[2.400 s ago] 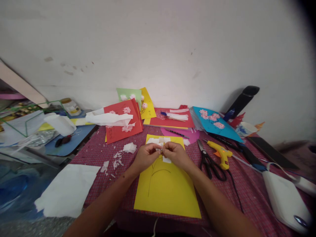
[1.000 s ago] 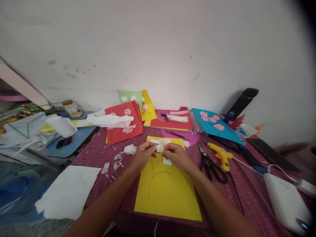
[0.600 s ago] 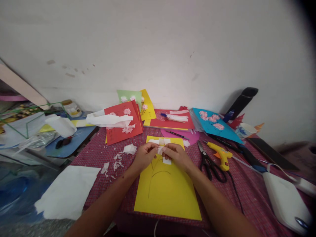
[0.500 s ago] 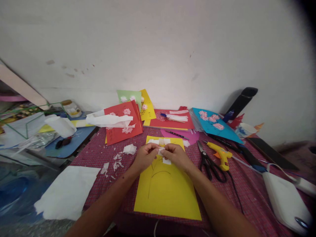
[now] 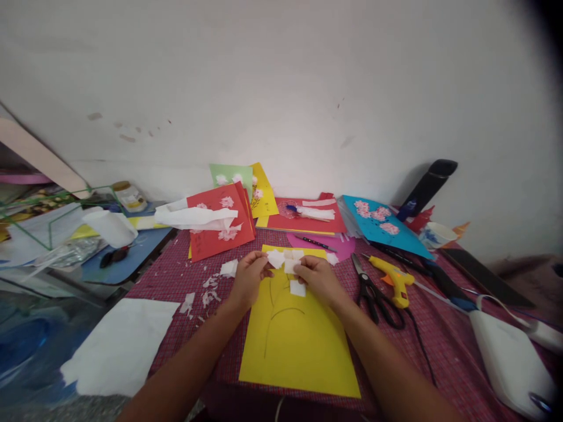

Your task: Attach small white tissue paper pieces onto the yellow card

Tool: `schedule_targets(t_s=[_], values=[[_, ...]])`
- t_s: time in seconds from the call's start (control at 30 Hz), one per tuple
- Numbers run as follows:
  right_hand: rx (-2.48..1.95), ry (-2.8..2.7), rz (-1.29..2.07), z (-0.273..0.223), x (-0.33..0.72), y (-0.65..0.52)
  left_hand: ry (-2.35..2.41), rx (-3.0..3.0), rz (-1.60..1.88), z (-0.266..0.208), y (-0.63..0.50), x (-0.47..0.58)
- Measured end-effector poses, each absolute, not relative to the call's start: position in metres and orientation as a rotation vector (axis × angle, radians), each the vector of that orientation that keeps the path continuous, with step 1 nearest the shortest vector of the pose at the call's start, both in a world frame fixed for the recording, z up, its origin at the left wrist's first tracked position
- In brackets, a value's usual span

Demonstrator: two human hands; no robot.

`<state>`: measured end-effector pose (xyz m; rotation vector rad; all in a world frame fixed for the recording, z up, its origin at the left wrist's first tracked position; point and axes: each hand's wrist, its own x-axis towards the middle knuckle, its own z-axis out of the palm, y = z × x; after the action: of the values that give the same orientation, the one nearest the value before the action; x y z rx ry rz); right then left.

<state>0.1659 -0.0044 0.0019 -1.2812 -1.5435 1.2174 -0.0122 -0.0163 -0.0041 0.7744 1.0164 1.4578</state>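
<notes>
Over the top of a yellow paper sheet [image 5: 303, 354] with pencilled curved lines, both my hands are closed on small white tissue pieces. My left hand [image 5: 248, 278] pinches one tissue piece [image 5: 275, 258] between thumb and fingers. Thumb and fingers of my right hand [image 5: 320, 278] grip a second tissue piece [image 5: 291, 266], close beside the first. Just below it, a loose tissue square [image 5: 298, 288] lies on the sheet. More white squares lie along the sheet's top edge, partly hidden by my hands.
Black scissors [image 5: 373, 296] and a yellow glue gun [image 5: 396, 280] lie to the right. Torn tissue scraps [image 5: 210, 291] and a large white tissue sheet [image 5: 121, 346] are at left. Behind are red flower cards [image 5: 211, 234], a blue flower card [image 5: 402, 237] and a pencil [image 5: 314, 242].
My hands were together at one bit of white tissue. They have moved apart, left hand to the left, and each now shows its own tissue piece.
</notes>
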Motion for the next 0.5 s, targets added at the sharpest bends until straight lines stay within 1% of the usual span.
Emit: schedule_targets(t_s=[0.13,0.23,0.4,0.5], values=[[-1.318,-1.463,1.154,0.000,0.167,-0.001,0.981,0.696,1.477,-0.002,-0.015,-0.015],[-1.246,-1.424,1.168,0.003,0.168,-0.001,0.962,0.702,1.460,-0.001,-0.016,-0.015],[-0.966,-1.415,1.365,0.011,0.169,-0.008,0.903,0.794,1.313,-0.001,-0.019,-0.013],[-0.946,-1.459,1.476,0.009,0.170,-0.009,0.868,0.860,1.237,-0.003,-0.021,-0.012]])
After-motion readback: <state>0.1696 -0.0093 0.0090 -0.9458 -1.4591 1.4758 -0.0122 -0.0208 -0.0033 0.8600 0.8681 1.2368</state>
